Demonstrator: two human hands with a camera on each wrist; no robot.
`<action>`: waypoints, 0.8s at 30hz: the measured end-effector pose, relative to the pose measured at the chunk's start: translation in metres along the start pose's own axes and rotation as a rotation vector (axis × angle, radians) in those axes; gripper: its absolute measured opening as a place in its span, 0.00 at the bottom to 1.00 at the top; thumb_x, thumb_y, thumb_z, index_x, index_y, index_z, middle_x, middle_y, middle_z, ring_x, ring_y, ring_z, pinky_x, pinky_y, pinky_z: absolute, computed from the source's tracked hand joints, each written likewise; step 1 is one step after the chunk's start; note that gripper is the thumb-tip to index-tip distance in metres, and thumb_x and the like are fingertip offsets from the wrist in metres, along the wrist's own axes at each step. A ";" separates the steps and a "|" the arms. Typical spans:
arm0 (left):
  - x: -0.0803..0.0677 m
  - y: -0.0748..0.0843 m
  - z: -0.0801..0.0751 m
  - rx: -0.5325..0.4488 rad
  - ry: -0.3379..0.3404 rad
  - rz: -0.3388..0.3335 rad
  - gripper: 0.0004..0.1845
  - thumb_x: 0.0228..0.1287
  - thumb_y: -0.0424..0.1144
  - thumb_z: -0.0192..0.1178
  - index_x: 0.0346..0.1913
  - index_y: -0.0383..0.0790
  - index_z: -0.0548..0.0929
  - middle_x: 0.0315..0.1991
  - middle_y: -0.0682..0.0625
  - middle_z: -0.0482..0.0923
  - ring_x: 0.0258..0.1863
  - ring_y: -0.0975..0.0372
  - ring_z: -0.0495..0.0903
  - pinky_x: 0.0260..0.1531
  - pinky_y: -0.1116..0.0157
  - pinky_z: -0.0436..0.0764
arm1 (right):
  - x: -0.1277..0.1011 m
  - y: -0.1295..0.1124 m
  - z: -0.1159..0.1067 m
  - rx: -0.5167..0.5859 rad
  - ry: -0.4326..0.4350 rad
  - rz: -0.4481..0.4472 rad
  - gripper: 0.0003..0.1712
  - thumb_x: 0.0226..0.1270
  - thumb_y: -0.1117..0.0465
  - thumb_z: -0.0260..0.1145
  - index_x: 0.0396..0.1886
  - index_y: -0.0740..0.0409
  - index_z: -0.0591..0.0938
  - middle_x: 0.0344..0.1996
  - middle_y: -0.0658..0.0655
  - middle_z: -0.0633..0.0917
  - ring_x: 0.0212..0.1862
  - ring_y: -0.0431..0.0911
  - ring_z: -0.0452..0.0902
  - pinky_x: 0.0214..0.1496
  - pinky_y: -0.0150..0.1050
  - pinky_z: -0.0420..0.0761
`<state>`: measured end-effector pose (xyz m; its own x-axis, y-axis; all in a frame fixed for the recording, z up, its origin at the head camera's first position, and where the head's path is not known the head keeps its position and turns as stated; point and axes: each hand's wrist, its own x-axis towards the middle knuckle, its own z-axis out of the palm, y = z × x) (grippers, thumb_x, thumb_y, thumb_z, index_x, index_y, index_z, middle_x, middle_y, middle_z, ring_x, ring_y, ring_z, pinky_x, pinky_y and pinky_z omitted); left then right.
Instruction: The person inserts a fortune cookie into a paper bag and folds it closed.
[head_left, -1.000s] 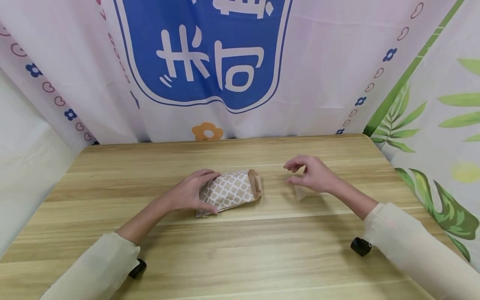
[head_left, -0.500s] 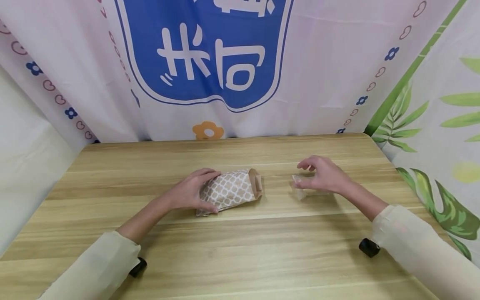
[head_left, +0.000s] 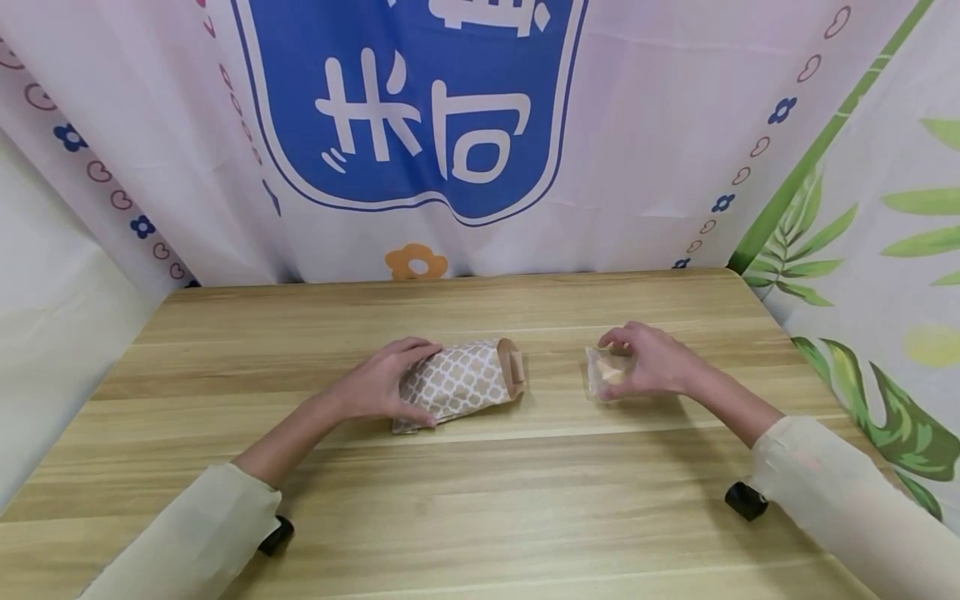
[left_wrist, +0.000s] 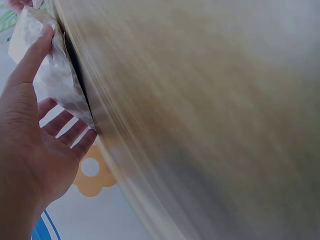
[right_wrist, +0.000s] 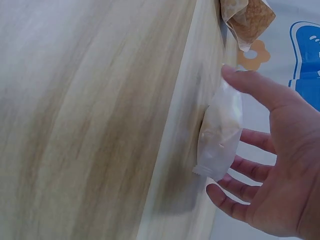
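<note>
Paper bag [head_left: 461, 379] in left hand [head_left: 382, 385], clear packet [head_left: 606, 372] in right hand [head_left: 654, 361].

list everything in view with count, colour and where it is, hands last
paper bag: one, tan with white lattice, on the table, mouth facing right in the head view
packet: one, clear with pale contents, right of the bag
table: one, light wood, beneath both
printed backdrop: one, whitish with blue sign and orange flower, behind the table
leaf-print cloth: one, white and green, far right
black devices: two, black, one by each sleeve
sleeves: two, cream, on both arms
left hand: one, bare, holding the bag
right hand: one, bare, holding the packet
</note>
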<state>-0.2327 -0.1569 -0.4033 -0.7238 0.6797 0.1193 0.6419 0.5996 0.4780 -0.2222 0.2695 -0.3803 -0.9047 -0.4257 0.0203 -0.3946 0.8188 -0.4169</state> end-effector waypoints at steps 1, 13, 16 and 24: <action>0.000 0.000 0.000 0.000 0.000 -0.001 0.58 0.43 0.57 0.83 0.73 0.29 0.71 0.70 0.35 0.71 0.69 0.41 0.71 0.68 0.41 0.72 | 0.000 0.001 0.001 0.000 -0.002 -0.004 0.41 0.43 0.48 0.86 0.55 0.64 0.83 0.45 0.66 0.84 0.48 0.60 0.82 0.53 0.60 0.82; 0.000 -0.001 -0.001 0.008 0.003 0.006 0.58 0.43 0.58 0.83 0.73 0.29 0.71 0.69 0.35 0.71 0.69 0.41 0.71 0.68 0.40 0.72 | 0.004 -0.002 0.003 -0.043 0.016 0.120 0.43 0.52 0.43 0.83 0.61 0.65 0.81 0.41 0.58 0.85 0.42 0.51 0.80 0.44 0.52 0.82; 0.000 -0.001 -0.001 0.013 0.003 0.005 0.57 0.43 0.59 0.83 0.73 0.30 0.71 0.69 0.35 0.71 0.69 0.42 0.71 0.68 0.40 0.72 | 0.005 -0.003 0.002 -0.068 0.025 0.130 0.48 0.52 0.41 0.83 0.65 0.65 0.79 0.45 0.62 0.86 0.43 0.53 0.80 0.43 0.52 0.83; -0.001 -0.001 0.000 0.016 -0.004 -0.005 0.57 0.44 0.59 0.82 0.73 0.31 0.71 0.70 0.35 0.71 0.69 0.42 0.71 0.68 0.41 0.72 | 0.002 -0.003 -0.003 -0.012 -0.027 0.072 0.50 0.56 0.41 0.81 0.71 0.65 0.75 0.55 0.71 0.82 0.53 0.62 0.79 0.52 0.59 0.83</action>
<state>-0.2331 -0.1581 -0.4042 -0.7261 0.6781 0.1134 0.6422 0.6100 0.4643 -0.2236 0.2668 -0.3767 -0.9261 -0.3756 -0.0341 -0.3308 0.8523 -0.4053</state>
